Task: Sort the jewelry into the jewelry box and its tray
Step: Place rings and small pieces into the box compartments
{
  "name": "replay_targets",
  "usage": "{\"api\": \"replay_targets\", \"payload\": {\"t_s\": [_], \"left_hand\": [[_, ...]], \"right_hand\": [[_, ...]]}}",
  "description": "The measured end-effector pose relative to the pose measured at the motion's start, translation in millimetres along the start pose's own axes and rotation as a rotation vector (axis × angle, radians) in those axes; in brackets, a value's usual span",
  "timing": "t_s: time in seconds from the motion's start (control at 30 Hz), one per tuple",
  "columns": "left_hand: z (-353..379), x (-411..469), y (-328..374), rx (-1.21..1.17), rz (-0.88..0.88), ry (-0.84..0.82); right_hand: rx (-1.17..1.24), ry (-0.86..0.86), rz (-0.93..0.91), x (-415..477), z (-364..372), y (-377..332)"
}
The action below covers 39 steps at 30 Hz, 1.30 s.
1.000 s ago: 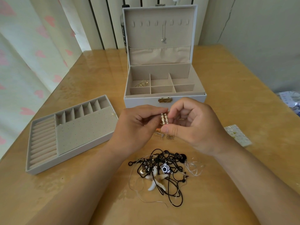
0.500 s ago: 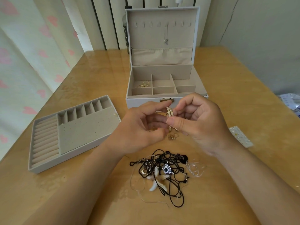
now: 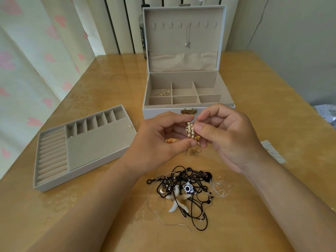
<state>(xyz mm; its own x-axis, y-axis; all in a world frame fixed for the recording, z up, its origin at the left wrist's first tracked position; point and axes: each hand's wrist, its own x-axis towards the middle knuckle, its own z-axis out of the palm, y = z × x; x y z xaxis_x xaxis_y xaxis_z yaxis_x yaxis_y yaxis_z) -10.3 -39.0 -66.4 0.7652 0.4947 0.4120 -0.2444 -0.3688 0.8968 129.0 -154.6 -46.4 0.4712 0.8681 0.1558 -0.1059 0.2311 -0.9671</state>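
Pearl piece [image 3: 190, 129], two short bead rows on gold fittings, is pinched between left hand [image 3: 160, 140] and right hand [image 3: 227, 135] and held above the table [image 3: 254, 88], just in front of the latch side of the jewelry box [image 3: 163, 113]. Neither hand is free. One item or a pair: cannot be told.

Done, as judged:
- gold rings [image 3: 163, 93] placed in the box's back-left compartment
- one thin silver necklace [image 3: 188, 38] hung inside the lid

Tray [image 3: 98, 142], by the table's left edge, is seen bare: ring rolls, slots and stud panel.

Left:
- pearl piece to be placed
- small gold pieces [image 3: 194, 151] on the table under the hands
- tangle of black cord necklaces [image 3: 187, 190] toward the front edge, to be separated first
- stud card [image 3: 272, 151] near the right edge

Progress judged early; most is unsorted.
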Motion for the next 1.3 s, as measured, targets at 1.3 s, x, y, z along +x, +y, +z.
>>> {"api": "replay_targets", "payload": {"t_s": [1.3], "left_hand": [[-0.8,0.1,-1.2,-0.069,-0.109,-0.014]], "right_hand": [[0.12,0.009,0.199,-1.0,6.4,-8.7]]}}
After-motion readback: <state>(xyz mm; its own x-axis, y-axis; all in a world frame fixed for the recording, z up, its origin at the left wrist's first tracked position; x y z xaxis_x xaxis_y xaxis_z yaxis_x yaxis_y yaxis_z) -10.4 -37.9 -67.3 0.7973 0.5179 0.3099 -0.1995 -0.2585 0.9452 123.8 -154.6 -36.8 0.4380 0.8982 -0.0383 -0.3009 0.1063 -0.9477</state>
